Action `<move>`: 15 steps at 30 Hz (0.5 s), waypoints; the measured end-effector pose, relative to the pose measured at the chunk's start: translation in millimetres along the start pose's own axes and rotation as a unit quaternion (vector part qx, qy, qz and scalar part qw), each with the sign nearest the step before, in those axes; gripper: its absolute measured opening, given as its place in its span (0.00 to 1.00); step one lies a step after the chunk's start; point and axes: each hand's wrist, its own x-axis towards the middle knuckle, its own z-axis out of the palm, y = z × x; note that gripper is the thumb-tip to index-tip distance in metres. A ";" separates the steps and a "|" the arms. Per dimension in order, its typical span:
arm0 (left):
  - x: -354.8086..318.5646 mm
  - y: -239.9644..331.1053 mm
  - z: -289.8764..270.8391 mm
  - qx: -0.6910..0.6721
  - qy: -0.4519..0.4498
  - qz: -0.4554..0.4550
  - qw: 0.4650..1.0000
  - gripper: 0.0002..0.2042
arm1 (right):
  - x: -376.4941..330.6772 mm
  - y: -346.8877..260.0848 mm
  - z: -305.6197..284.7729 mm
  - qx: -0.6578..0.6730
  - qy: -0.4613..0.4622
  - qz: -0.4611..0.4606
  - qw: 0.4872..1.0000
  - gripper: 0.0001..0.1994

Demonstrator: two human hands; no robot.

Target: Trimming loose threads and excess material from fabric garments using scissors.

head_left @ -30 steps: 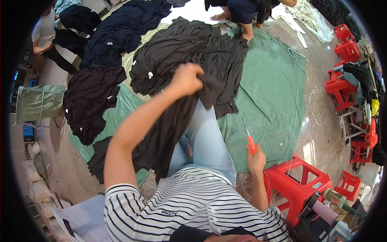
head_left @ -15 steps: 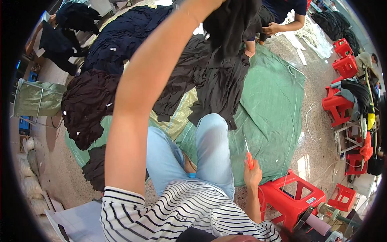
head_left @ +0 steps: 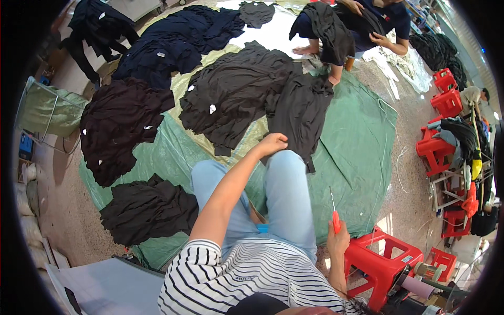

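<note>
My left hand [head_left: 271,143] hovers over my right knee with its fingers curled and nothing in it. Just beyond it a black garment [head_left: 300,107] lies spread on the green tarp [head_left: 362,142]. Low at my right side, my right hand [head_left: 338,242] grips a thin pointed tool with a red handle [head_left: 335,219], tip up. I sit in light blue jeans [head_left: 286,199] and a striped shirt.
Piles of dark garments lie around on the tarp: black [head_left: 233,89], dark brown [head_left: 118,126], navy [head_left: 178,37], and another black pile [head_left: 149,210] by my left leg. Another person [head_left: 362,21] sits opposite handling black cloth. Red plastic stools [head_left: 380,260] stand at my right.
My left arm, which held a black garment high, has come down to my knee. The garment has left the hand and now lies on the tarp. The right hand has kept still.
</note>
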 end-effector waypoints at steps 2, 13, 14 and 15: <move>-24.8 -30.8 -31.1 0.061 0.058 0.009 0.996 0.19 | -4.1 -9.9 8.9 0.011 -0.019 -0.009 1.000 0.14; -37.8 -8.4 -128.0 0.422 0.199 -0.060 0.883 0.49 | 1.3 -97.4 51.4 0.148 0.013 -0.143 0.978 0.23; -21.3 3.7 -135.0 0.453 0.214 -0.047 0.864 0.51 | 6.2 -97.4 55.9 0.155 0.018 -0.155 0.975 0.23; -4.8 6.8 -146.5 0.477 0.235 -0.027 0.847 0.54 | 12.2 -97.9 60.7 0.165 0.024 -0.143 0.976 0.24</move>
